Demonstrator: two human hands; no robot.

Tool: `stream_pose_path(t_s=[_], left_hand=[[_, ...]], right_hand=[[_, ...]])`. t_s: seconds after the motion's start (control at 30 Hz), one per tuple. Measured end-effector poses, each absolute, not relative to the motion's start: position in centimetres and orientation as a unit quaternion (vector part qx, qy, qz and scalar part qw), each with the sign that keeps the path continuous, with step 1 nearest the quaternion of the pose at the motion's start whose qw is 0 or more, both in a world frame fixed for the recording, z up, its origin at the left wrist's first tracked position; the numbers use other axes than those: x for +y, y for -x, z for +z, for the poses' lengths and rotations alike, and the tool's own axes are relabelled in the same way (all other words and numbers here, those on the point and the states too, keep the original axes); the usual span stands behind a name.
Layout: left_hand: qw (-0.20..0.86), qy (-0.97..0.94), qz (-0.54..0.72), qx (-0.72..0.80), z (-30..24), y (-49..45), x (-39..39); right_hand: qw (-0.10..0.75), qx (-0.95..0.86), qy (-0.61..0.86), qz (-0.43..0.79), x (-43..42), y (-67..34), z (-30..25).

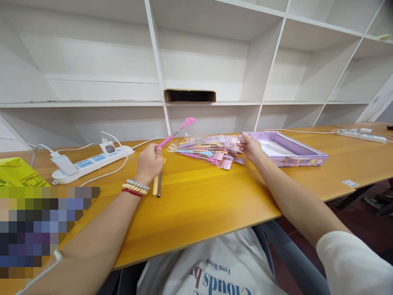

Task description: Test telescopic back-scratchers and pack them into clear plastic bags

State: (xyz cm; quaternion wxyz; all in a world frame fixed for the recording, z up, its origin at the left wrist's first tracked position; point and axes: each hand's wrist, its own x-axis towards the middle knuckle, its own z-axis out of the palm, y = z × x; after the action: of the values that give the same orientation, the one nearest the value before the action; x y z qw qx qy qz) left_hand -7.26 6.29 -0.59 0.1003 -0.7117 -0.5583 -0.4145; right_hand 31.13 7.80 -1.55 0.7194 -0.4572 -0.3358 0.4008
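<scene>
My left hand point(149, 162) is closed around the pink handle of a telescopic back scratcher point(176, 132). Its metal rod and pink claw-shaped head point up and to the right. Below that hand, a yellow-handled one point(155, 185) and a dark rod point(159, 184) lie on the table. My right hand point(251, 146) has its fingers pinched at the right end of a pile of clear-wrapped back scratchers point(208, 149), apparently on a clear plastic wrapper point(238, 141). Just right of it sits an open purple box point(302, 161) with a white inside.
A white power strip point(92, 164) with plugs and cables lies at the left, near a yellow-green bag point(21, 172). White shelves point(211, 104) rise behind the table point(196, 209), holding a flat cardboard box point(190, 96). Another power strip point(362, 136) lies far right.
</scene>
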Motion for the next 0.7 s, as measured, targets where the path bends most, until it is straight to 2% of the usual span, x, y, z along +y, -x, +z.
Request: stream_pose_path(t_s=[0.1, 0.23, 0.3, 0.37, 0.43, 0.5, 0.6, 0.7], left_hand=[[0.09, 0.769, -0.369, -0.515, -0.7, 6.1, 5.4], [0.067, 0.81, -0.335, -0.477, -0.9, 5.3, 4.7], [0.058, 0.818, -0.327, -0.47, -0.9, 5.3, 4.5], [0.053, 0.819, -0.324, -0.47, -0.9, 5.3, 4.5], [0.051, 0.819, -0.322, -0.472, -0.9, 5.4, 4.5], [0.048, 0.822, -0.319, -0.469, -0.9, 5.4, 4.4], [0.044, 0.831, -0.316, -0.456, -0.9, 5.2, 4.3], [0.041, 0.843, -0.31, -0.439, -0.9, 5.1, 4.1]], right_hand=[[0.705, -0.336, 0.538, 0.318, 7.6, -31.5, -1.9], [0.604, -0.426, 0.674, 0.003, 6.9, -32.2, -1.6], [0.552, -0.48, 0.676, -0.084, 6.5, -31.7, -1.3], [0.543, -0.554, 0.627, -0.075, 6.0, -30.4, -1.1], [0.539, -0.64, 0.547, -0.013, 5.2, -28.6, -1.0], [0.502, -0.719, 0.479, 0.031, 4.4, -26.5, -1.2], [0.437, -0.802, 0.406, 0.026, 3.1, -24.0, -1.5], [0.417, -0.831, 0.367, 0.015, 2.3, -22.7, -1.6]])
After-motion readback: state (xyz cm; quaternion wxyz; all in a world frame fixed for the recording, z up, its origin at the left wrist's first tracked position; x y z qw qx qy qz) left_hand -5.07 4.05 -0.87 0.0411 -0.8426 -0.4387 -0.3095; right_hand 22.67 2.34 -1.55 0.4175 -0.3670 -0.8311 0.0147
